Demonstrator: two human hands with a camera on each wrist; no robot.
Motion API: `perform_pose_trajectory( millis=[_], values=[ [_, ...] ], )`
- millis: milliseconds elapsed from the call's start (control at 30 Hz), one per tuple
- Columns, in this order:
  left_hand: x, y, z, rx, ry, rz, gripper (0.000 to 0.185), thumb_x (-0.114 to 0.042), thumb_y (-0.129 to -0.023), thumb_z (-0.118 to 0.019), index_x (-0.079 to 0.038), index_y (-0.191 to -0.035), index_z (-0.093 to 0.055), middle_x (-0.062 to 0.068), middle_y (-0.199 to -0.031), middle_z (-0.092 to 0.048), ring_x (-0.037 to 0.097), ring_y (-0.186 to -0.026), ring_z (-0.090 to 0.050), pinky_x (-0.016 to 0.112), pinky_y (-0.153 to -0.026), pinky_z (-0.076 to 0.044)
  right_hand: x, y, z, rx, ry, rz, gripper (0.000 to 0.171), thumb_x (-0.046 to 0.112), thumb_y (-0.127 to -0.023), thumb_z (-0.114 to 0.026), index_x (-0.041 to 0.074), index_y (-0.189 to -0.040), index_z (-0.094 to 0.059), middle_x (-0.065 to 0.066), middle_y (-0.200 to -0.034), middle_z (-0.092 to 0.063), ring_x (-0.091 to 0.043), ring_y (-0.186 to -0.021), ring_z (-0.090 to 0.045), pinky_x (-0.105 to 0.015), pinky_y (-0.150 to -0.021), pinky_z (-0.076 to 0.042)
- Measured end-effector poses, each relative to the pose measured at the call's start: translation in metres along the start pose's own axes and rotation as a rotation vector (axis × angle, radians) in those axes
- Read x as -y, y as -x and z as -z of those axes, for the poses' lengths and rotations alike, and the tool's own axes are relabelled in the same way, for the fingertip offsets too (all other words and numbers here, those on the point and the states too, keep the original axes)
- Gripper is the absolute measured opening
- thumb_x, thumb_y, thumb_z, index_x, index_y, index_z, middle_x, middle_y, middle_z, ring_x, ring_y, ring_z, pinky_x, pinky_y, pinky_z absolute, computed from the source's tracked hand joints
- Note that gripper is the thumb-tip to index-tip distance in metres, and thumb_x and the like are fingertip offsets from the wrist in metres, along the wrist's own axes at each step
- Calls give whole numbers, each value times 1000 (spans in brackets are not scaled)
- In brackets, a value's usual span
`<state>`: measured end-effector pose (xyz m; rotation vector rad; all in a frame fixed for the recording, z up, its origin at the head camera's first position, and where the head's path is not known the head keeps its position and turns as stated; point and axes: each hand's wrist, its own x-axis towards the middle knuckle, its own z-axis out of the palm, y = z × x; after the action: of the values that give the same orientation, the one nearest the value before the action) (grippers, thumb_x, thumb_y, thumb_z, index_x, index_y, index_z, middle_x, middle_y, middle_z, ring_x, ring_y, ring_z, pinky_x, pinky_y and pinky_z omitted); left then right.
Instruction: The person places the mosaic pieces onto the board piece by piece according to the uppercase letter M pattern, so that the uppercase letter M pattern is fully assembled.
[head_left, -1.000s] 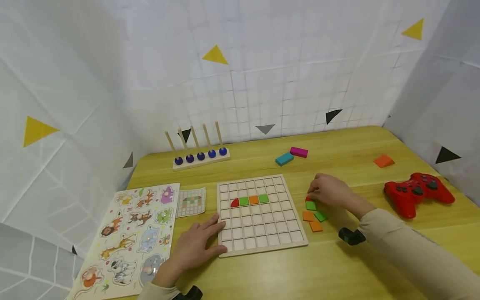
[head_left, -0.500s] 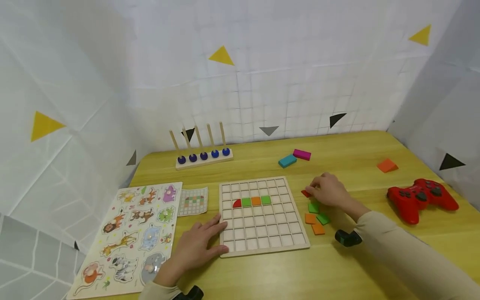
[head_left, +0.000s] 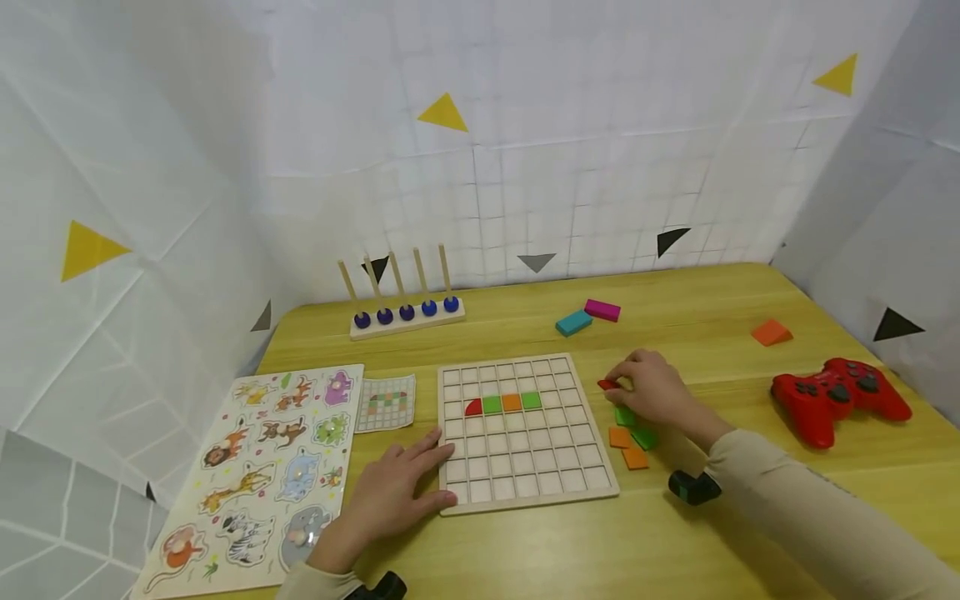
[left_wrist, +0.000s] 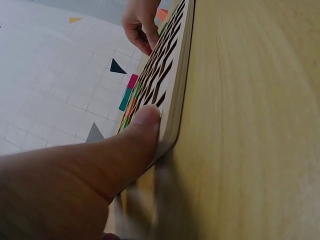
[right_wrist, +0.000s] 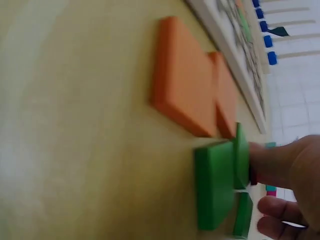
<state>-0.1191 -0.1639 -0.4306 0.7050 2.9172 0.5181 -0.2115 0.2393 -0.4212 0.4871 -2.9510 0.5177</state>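
Observation:
A square wooden grid board (head_left: pixel 528 479) lies on the table. One row of it holds a red rounded piece (head_left: pixel 473 407), a green square tile (head_left: pixel 492 405), an orange one (head_left: pixel 512 402) and another green one. My left hand (head_left: pixel 397 490) rests at the board's left edge, fingers extended; the left wrist view has its thumb (left_wrist: pixel 142 125) on the rim. Right of the board, my right hand (head_left: pixel 651 387) pinches a small red piece (head_left: pixel 608 384) between thumb and fingers. Just below that hand lie green tiles (head_left: pixel 643 437) and two orange tiles (head_left: pixel 635 457).
A pattern card (head_left: pixel 386 404) and an animal knob puzzle (head_left: pixel 258 475) lie at the left. Behind stands a peg rack with blue beads (head_left: pixel 407 319). Teal (head_left: pixel 573 322) and magenta blocks (head_left: pixel 602 310) sit at the back, an orange block (head_left: pixel 772 332) and red game controller (head_left: pixel 840 396) at the right.
My right hand has picked the red piece off the spot beside the green tiles and shifted it slightly left, towards the board. My left hand stays at the board's edge.

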Motion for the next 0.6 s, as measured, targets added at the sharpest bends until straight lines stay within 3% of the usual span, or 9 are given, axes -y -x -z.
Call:
perform_pose_trajectory(
  millis=[267, 600],
  values=[
    [-1, 0, 1, 0, -2, 5, 64, -58, -87, -64, -27, -142, -55, -2, -155, -44, 22, -101, -54, 27, -62, -35, 31, -5, -11, -52, -9, 7, 21, 32, -82, -79, 13, -81, -73, -13, -103, -67, -37, -102, -57, -57, -85, -45],
    [-4, 1, 3, 5, -5, 18, 65, -59, -86, -64, -28, -142, -54, -3, -156, -44, 20, -98, -52, 26, -62, -34, 62, -12, -30, -70, -29, 97, 20, 34, -79, -82, 15, -80, -77, -3, -92, -63, -25, -93, -55, -44, -79, -45]
  ],
)
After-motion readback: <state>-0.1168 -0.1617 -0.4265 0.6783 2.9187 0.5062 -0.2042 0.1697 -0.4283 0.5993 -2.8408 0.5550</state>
